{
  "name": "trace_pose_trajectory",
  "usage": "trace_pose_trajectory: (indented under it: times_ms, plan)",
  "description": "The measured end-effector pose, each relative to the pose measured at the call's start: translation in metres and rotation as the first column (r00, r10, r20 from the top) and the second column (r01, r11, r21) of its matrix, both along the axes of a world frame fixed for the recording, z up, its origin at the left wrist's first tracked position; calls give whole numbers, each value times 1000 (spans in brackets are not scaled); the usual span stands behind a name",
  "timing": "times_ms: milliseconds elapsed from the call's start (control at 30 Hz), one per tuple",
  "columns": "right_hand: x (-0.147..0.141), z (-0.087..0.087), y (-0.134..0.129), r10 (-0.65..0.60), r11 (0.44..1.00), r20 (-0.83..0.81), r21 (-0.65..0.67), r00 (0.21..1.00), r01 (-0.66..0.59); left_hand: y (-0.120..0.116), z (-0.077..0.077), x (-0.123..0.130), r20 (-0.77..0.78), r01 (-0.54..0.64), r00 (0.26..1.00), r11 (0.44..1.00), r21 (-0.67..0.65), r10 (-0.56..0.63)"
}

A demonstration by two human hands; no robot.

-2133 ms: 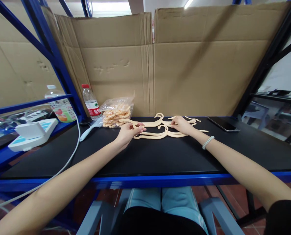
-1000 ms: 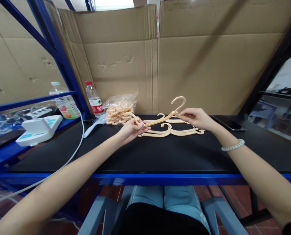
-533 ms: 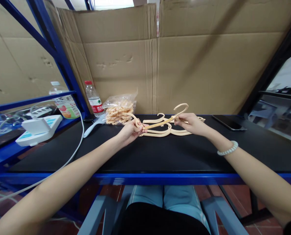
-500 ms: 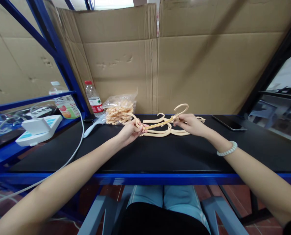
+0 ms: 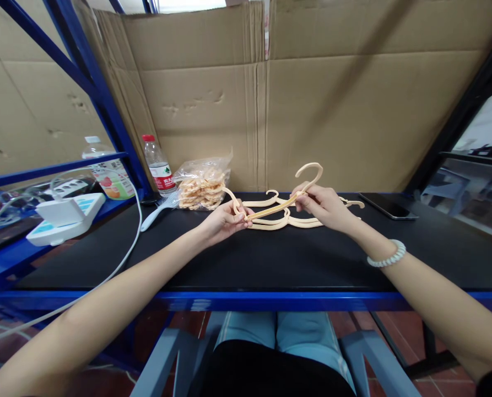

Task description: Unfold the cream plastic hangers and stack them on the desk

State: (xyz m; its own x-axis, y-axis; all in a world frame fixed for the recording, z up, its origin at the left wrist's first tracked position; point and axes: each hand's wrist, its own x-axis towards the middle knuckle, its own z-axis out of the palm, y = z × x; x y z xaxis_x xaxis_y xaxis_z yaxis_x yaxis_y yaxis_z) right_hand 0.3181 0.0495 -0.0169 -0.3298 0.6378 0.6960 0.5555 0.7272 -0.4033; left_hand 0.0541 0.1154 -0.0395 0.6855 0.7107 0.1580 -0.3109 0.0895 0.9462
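Observation:
A cream-coloured plastic hanger (image 5: 276, 209) is held a little above the black tabletop, its large curved hook up at the right. My left hand (image 5: 225, 221) pinches its left end, where a curved piece bends upward. My right hand (image 5: 323, 207) is closed on it just below the hook. Several more hangers of the same colour (image 5: 270, 225) lie on the table behind and beneath, partly covered by my hands and the held one. Part of another hanger (image 5: 355, 204) shows to the right behind my right hand.
Behind the hangers a clear bag of cream-coloured pieces (image 5: 202, 187) stands beside a red-capped bottle (image 5: 158, 168) and a pale blue brush (image 5: 158, 209). A phone (image 5: 388, 207) lies at the right. A white cable (image 5: 136, 242) hangs past a power strip (image 5: 72, 220) at left; cardboard (image 5: 332, 110) walls the back.
The held hanger has risen slightly, its hook end now higher and turned a little. Both hands have shifted slightly to the right with it.

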Motion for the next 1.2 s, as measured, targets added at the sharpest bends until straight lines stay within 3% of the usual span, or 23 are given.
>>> trace_pose_trajectory:
  times_ms: [233,933,1200]
  plan:
    - [-1,3,-3,12,1000,9,-19,1000,-12,0,1,-2,-27,62,998,998,8,-62]
    - [-3,3,-5,53,998,20,-33,998,-52,-1,2,-2,-21,62,998,998,-23,-62]
    - [-7,-2,-5,62,998,-1,17,998,-62,2,-3,2,34,22,999,997,79,-25]
